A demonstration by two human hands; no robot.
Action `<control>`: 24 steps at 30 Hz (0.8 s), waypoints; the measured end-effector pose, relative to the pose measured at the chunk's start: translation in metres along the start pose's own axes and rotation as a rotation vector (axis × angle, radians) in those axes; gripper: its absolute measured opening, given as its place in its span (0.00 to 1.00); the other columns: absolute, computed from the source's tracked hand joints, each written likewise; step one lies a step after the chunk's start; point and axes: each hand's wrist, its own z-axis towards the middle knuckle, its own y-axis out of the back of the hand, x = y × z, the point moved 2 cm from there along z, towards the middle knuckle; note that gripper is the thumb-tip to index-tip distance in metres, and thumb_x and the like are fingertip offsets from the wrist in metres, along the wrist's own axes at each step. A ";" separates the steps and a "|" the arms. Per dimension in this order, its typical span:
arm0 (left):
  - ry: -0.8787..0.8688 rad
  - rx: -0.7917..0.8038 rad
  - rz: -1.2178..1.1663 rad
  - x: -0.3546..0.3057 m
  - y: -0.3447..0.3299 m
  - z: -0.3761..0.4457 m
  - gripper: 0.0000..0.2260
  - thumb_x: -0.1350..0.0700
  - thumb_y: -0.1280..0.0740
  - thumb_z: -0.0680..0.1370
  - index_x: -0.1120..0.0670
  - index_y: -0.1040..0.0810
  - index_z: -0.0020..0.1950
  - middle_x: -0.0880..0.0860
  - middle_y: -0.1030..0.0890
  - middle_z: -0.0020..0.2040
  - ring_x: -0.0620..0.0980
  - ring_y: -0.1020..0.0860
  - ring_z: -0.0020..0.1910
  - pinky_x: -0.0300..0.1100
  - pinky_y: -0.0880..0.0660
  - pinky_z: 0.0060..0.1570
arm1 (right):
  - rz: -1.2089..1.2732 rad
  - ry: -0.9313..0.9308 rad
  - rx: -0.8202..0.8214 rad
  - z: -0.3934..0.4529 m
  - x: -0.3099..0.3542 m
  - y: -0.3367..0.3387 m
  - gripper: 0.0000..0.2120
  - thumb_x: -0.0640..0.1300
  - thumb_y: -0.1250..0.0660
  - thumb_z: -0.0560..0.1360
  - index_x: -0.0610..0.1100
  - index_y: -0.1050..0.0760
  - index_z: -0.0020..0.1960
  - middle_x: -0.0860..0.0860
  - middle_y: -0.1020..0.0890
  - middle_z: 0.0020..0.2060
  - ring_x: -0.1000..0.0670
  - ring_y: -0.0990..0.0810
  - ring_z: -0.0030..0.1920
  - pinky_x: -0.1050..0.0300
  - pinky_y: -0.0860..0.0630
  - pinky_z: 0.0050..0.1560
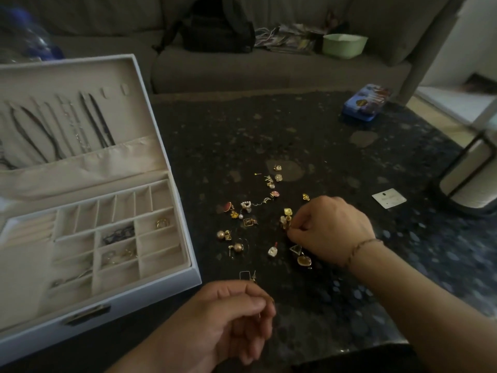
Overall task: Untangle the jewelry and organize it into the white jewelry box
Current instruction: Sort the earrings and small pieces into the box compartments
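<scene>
The white jewelry box [150, 294] lies open at the left, with necklaces [67, 125] hanging in its lid and a few pieces in its compartments. Several loose earrings [247, 214] are scattered on the dark table between the box and my right hand. My right hand [330, 230] reaches into the pile, fingertips pinching a small gold earring [286, 220]. My left hand [236, 316] is nearer me, fingers curled, pinching a thin square wire earring [246, 275] that sticks up above the fingers.
A blue tin [365, 102] sits at the far right of the speckled table [403, 265], and a white card [388, 198] lies to the right of my hand. A sofa with a black bag [215, 25] and green tub [344, 44] is behind.
</scene>
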 end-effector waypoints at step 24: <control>-0.076 -0.080 0.029 0.008 0.011 0.000 0.09 0.58 0.29 0.71 0.57 0.14 0.49 0.60 0.16 0.49 0.51 0.18 0.40 0.40 0.21 0.40 | 0.023 0.127 -0.159 -0.002 -0.014 0.015 0.03 0.54 0.33 0.75 0.58 0.22 0.49 0.58 0.26 0.50 0.55 0.27 0.55 0.56 0.23 0.51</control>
